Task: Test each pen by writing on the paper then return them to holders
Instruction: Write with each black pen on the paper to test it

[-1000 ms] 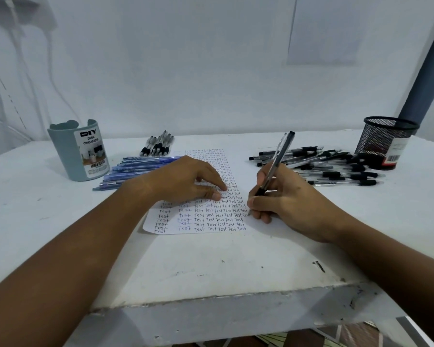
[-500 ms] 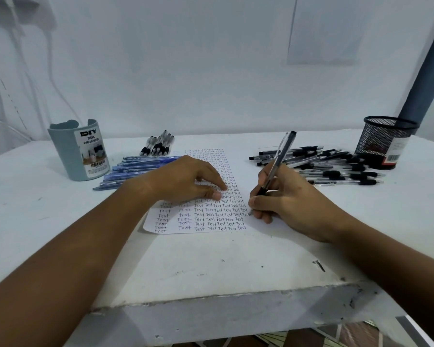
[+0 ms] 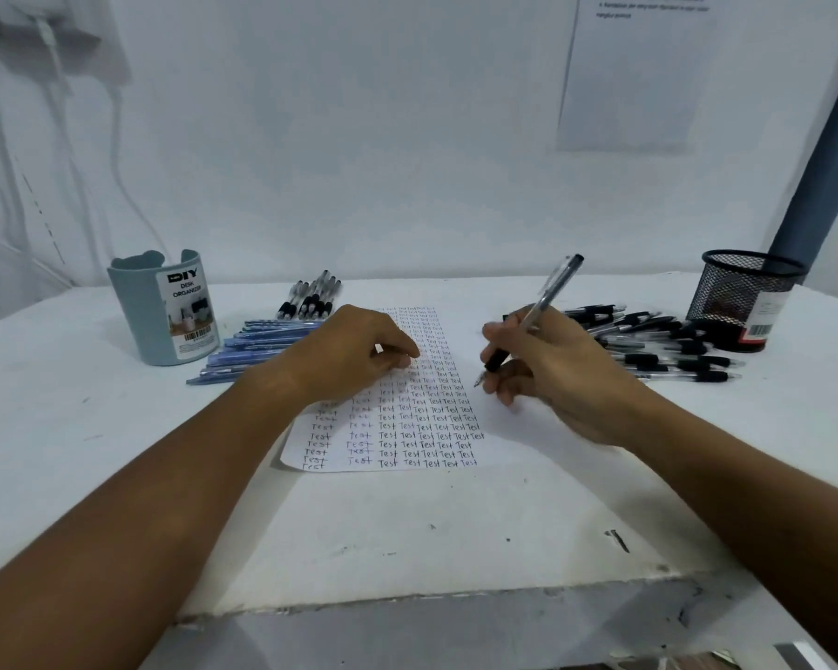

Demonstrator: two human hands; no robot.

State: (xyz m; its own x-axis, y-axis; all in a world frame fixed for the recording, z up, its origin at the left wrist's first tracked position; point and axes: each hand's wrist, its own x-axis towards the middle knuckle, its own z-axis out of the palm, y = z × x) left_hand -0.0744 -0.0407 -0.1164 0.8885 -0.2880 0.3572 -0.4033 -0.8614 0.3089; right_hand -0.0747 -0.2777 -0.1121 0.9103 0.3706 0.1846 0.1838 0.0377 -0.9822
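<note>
My right hand [image 3: 552, 374] pinches a clear black-grip pen [image 3: 533, 321] mid-frame, tip just right of the white word-covered paper [image 3: 407, 427]; my left hand [image 3: 349, 355] presses it down, fingers loosely curled.

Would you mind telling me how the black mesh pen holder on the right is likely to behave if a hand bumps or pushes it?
The black mesh holder looks open-weave with nothing seen standing in it, so probably light and easily slid on the smooth white table. Being taller than wide, it might tip if knocked near the rim. The black pens lying against its base could roll.
</note>
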